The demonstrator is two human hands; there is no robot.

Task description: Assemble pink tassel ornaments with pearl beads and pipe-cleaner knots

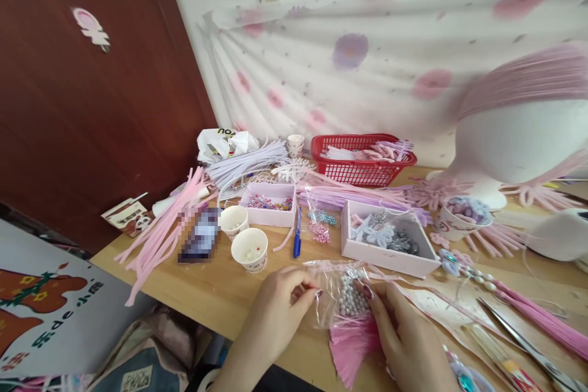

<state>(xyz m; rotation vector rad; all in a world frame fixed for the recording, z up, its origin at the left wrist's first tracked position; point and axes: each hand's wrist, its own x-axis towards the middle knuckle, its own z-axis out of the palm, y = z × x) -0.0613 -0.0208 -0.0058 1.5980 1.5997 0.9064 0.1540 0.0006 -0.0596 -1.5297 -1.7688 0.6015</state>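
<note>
A clear plastic bag of silvery-white pearl beads [351, 297] lies near the table's front edge, between my two hands. My left hand [291, 294] pinches the bag's left side, thumb against forefinger. My right hand [399, 324] has its thumb and fingers closed on the bag's right side, by the beads. Just below the bag a pink tassel [349, 349] spreads toward the table edge, partly behind my right hand. Behind the bag stands a white box [390, 257] with pale blue flowers and silvery pieces. Left of that lies a blue pen [297, 239].
Paper cups [249, 250] stand left of centre, near a phone [201, 236] and pink pipe cleaners [169, 226]. A red basket [362, 168] is at the back. Scissors [528, 343] lie at the right, below a foam head [523, 128].
</note>
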